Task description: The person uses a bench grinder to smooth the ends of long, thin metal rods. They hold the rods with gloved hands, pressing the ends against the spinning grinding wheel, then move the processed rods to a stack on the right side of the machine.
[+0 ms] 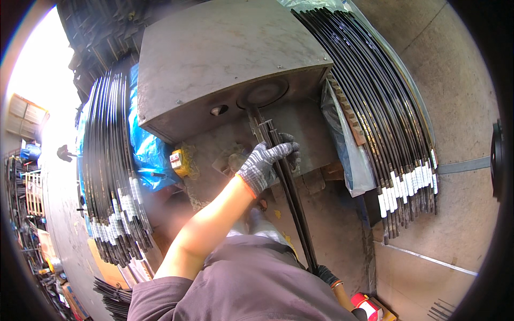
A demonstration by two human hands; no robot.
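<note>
A few long thin black rods [292, 203] run from under the round opening [262, 93] of a big grey metal machine [214, 59] down toward my body. My left hand [265, 166], in a grey knit glove with an orange cuff, is wrapped around the rods close to the machine. My right hand [326, 275], in a dark glove, grips their lower end beside my waist. My purple shirt hides most of that hand.
Stacks of black rods with white-taped ends lie on the left [115, 176] and on the right [385, 123]. Blue plastic sheeting [144, 144] and a yellow switch box [179, 162] sit left of the machine. A red and white object [367, 305] lies on the concrete floor at bottom right.
</note>
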